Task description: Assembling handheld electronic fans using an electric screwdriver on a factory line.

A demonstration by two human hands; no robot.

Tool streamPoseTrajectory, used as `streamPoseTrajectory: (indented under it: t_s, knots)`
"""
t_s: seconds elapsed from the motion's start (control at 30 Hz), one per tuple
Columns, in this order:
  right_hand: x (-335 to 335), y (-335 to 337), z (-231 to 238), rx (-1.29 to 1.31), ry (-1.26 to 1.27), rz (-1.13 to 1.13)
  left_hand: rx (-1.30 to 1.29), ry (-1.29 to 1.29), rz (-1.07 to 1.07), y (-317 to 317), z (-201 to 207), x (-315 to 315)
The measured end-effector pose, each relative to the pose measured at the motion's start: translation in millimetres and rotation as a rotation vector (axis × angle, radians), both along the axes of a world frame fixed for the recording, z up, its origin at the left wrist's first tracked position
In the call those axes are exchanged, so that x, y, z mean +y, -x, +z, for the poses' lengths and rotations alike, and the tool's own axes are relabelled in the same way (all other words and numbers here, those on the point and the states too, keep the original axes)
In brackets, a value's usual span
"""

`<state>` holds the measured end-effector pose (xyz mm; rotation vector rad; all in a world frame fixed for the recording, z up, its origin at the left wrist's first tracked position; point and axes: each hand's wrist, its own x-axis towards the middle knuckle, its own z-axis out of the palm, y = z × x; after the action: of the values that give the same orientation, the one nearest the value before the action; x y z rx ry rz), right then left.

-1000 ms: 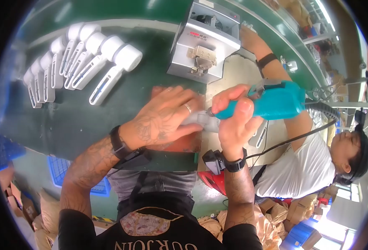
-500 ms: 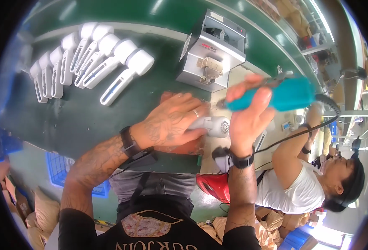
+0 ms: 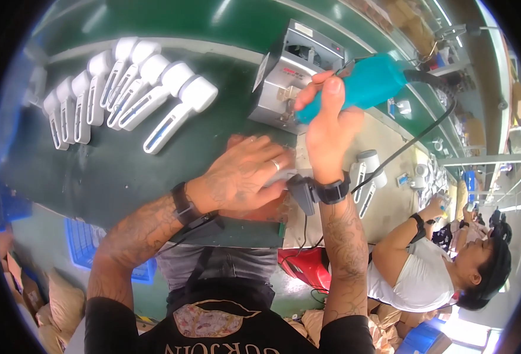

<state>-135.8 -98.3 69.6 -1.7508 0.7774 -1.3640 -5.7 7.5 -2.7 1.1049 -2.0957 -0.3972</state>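
My left hand [image 3: 243, 171] is closed over a white hair-dryer-shaped device [image 3: 282, 176], pressing it on a reddish-brown pad [image 3: 251, 213]. Most of that device is hidden by my fingers and my right wristband. Held up in my right hand [image 3: 331, 121] is a teal electric screwdriver [image 3: 369, 85] with a black cord, its front end pointing toward a silver screw feeder [image 3: 284, 88]. The tip is hidden by my fingers, close to the metal outlet on the feeder's front. A row of similar white devices [image 3: 178, 112] lies on the dark green table at the far left.
To the right, more white devices [image 3: 368, 171] lie on a tan board [image 3: 390, 138]. The screwdriver's cord [image 3: 414, 138] hangs past my right wrist. A co-worker in a white top [image 3: 417, 277] sits at the right. A blue crate [image 3: 83, 248] stands below the table's left edge.
My right hand has moved up and to the left with the electric screwdriver, from beside the device to the screw feeder's front. My left hand has stayed on the device.
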Motion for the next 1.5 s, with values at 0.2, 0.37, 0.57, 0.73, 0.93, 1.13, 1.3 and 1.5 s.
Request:
streamPoseTrajectory:
  t_s: [0.2, 0.37, 0.57, 0.73, 0.93, 1.13, 1.3, 1.5]
  knots:
    - [61, 42, 12, -0.128, -0.099, -0.04, 0.032, 0.024, 0.022, 1, 3, -1]
    - [86, 66, 2, -0.084, -0.147, -0.025, 0.028, -0.018, 0.014, 0, 3, 0]
    - [89, 70, -1, -0.093, -0.156, -0.04, 0.016, -0.042, 0.005, 1, 0, -1]
    - [93, 73, 0, -0.095, -0.188, -0.007, -0.007, -0.07, 0.008, 0, 4, -1]
    - [119, 93, 1, -0.06, -0.223, -0.13, -0.005, -0.058, -0.019, 8, 15, -6]
    - [145, 113, -17, 0.1, -0.211, -0.276, -0.064, -0.039, 0.018, 5, 20, 3]
    - [172, 126, -37, 0.225, 0.011, -0.469, 0.302, -0.106, 0.162, 2, 12, 9]
    - [184, 106, -61, 0.764, 0.002, -0.337, 0.903, -0.288, 0.176, 2, -7, 2]
